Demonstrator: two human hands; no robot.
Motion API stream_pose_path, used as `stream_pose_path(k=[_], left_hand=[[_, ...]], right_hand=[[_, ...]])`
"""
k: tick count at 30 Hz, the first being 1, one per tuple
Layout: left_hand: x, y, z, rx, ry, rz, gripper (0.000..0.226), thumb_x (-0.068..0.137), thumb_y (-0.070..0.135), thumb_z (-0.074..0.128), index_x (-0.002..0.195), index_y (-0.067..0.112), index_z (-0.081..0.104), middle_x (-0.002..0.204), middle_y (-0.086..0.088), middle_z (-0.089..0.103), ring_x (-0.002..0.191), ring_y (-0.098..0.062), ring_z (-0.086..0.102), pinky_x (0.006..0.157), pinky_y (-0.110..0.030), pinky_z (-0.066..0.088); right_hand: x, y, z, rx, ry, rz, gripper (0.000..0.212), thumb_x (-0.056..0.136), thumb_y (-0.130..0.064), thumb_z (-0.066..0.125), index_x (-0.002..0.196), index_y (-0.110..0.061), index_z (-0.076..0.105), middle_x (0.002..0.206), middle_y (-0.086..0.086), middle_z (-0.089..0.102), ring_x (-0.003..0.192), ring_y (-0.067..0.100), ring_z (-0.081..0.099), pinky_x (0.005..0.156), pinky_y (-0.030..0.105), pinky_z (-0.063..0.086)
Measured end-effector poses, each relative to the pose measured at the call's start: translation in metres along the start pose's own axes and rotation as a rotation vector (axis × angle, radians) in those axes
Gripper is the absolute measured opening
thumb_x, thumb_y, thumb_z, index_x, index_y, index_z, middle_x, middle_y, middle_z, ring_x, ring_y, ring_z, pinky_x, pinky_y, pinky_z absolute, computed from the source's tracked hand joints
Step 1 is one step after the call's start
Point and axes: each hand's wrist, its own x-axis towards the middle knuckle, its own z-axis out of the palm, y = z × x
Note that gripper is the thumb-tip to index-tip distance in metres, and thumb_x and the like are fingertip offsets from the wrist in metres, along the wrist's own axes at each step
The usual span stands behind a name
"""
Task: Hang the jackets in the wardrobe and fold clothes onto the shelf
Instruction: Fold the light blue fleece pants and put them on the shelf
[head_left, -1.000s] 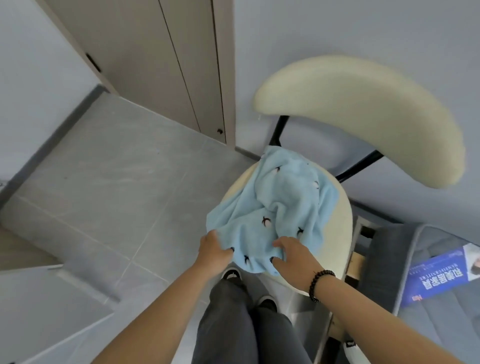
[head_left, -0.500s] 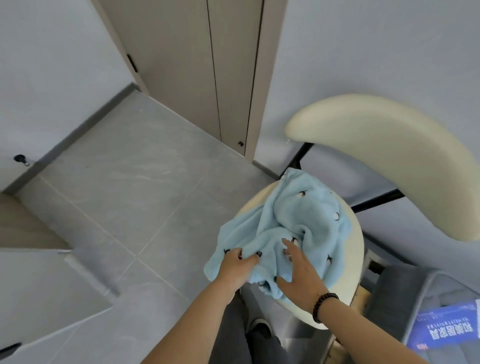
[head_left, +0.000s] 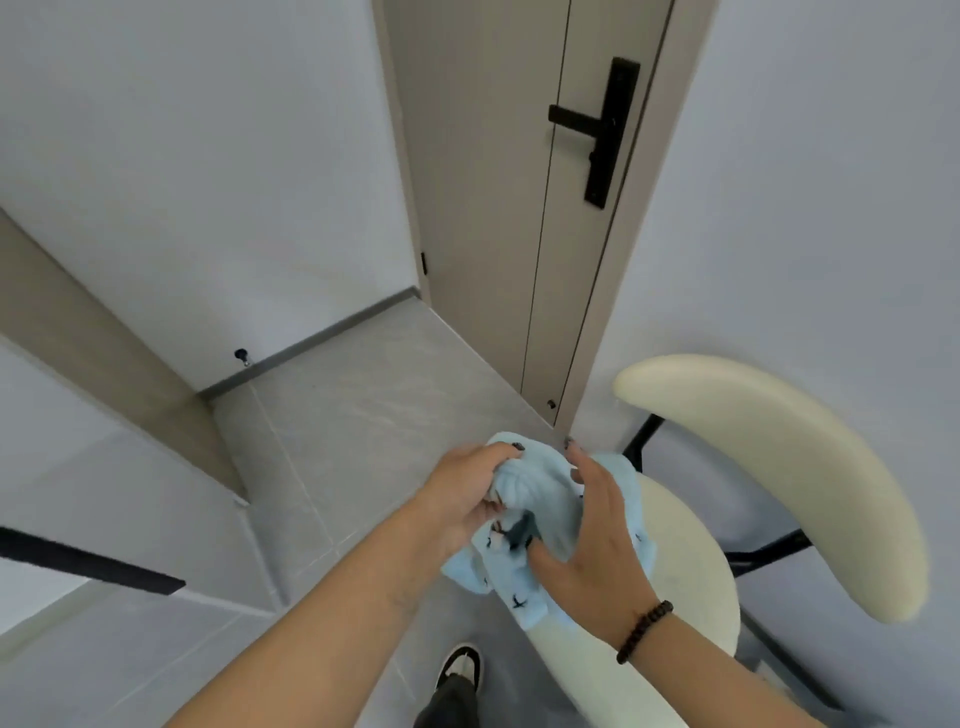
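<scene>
A light blue fluffy garment (head_left: 535, 488) with small dark bird marks is bunched up between both my hands, lifted above the left edge of the cream chair seat (head_left: 685, 561). My left hand (head_left: 462, 493) grips the top left of the bundle with curled fingers. My right hand (head_left: 597, 540), with a dark bead bracelet on its wrist, clasps the bundle from the right, its thumb pressed into the cloth. Part of the garment hangs down below my hands.
The chair's curved cream backrest (head_left: 789, 467) on black struts stands to the right. A beige door (head_left: 524, 208) with a black handle (head_left: 597, 130) is straight ahead. A white panel with a black strip (head_left: 88, 566) is at the left. Grey floor tiles (head_left: 363, 415) lie below.
The garment lay spread on the chair seat; both hands gathered it into a bundle and lifted it. My view tilted upward, bringing the door handle into sight.
</scene>
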Motion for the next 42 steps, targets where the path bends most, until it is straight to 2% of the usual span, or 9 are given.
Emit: stream_pose_path(k=[5,14,19,23,28,31,35,39,42], left_hand=[[-0.075,0.053,-0.005,0.037,0.058,0.211,0.012,0.088,0.012,0.065,0.077,0.008,0.065,0.076,-0.010,0.071,0.070,-0.019,0.067,0.061,-0.028,0.055],[-0.192,0.101,-0.082,-0.034,0.208,0.546,0.011,0.091,0.018,0.065,0.083,0.013,0.061,0.068,0.000,0.067,0.054,-0.007,0.061,0.048,-0.019,0.048],[-0.257,0.075,-0.150,-0.042,0.083,0.729,0.034,0.094,0.014,0.060,0.126,0.023,0.056,0.116,-0.003,0.071,0.106,-0.016,0.068,0.078,-0.024,0.056],[-0.304,0.045,-0.201,0.214,0.227,0.790,0.073,0.088,0.009,0.068,0.144,0.038,0.030,0.127,0.007,0.064,0.118,-0.007,0.059,0.100,-0.032,0.049],[-0.351,-0.003,-0.253,0.482,0.374,0.894,0.092,0.080,0.027,0.073,0.138,0.063,0.011,0.139,0.041,0.034,0.126,0.020,0.035,0.096,-0.005,0.039],[-0.370,-0.033,-0.302,0.659,0.511,0.885,0.086,0.085,0.030,0.065,0.146,0.056,0.010,0.141,0.043,0.030,0.130,0.020,0.029,0.099,0.001,0.028],[-0.405,-0.066,-0.388,0.715,0.767,0.755,0.051,0.092,0.011,0.050,0.130,0.043,0.035,0.105,0.022,0.059,0.088,0.013,0.057,0.069,-0.004,0.042],[-0.453,-0.076,-0.459,0.708,0.965,0.776,0.033,0.086,-0.006,0.046,0.084,0.025,0.035,0.077,0.004,0.050,0.060,-0.001,0.045,0.057,-0.017,0.039],[-0.484,-0.072,-0.494,0.880,0.885,0.636,0.037,0.073,-0.014,0.047,0.065,0.020,0.035,0.063,0.006,0.041,0.054,-0.003,0.035,0.056,-0.023,0.029]], right_hand=[[0.008,-0.062,-0.005,0.048,-0.063,-0.183,0.074,0.076,-0.029,0.068,0.138,-0.032,0.028,0.119,-0.034,0.038,0.108,-0.022,0.042,0.085,0.001,0.038],[0.034,-0.201,-0.019,0.097,-0.026,-0.456,0.047,0.077,0.001,0.061,0.114,-0.026,0.056,0.070,-0.012,0.064,0.070,-0.008,0.059,0.066,0.002,0.043],[0.016,-0.287,0.029,0.132,-0.093,-0.591,0.029,0.078,-0.012,0.066,0.098,-0.032,0.060,0.088,-0.019,0.064,0.081,-0.017,0.056,0.066,-0.001,0.041],[-0.014,-0.352,0.084,0.136,-0.136,-0.688,0.018,0.082,-0.019,0.067,0.096,-0.029,0.064,0.092,-0.019,0.064,0.082,-0.013,0.055,0.066,-0.004,0.037],[-0.072,-0.409,0.161,0.128,-0.292,-0.769,0.013,0.083,-0.015,0.064,0.084,-0.028,0.065,0.083,-0.017,0.065,0.077,-0.014,0.057,0.062,-0.001,0.039],[-0.105,-0.437,0.199,0.133,-0.375,-0.811,0.020,0.083,-0.012,0.061,0.078,-0.031,0.065,0.080,-0.018,0.066,0.077,-0.012,0.058,0.063,0.000,0.041],[-0.120,-0.456,0.234,0.008,-0.448,-0.884,0.024,0.084,-0.002,0.055,0.089,-0.020,0.070,0.091,-0.011,0.069,0.087,-0.001,0.061,0.069,0.002,0.042],[-0.110,-0.460,0.255,-0.206,-0.432,-0.879,0.033,0.081,0.003,0.053,0.098,-0.020,0.069,0.096,-0.006,0.066,0.091,0.010,0.059,0.073,0.011,0.043],[-0.104,-0.460,0.272,-0.373,-0.406,-0.851,0.024,0.081,-0.003,0.056,0.092,-0.020,0.069,0.091,-0.004,0.067,0.087,0.014,0.061,0.073,0.024,0.050]])
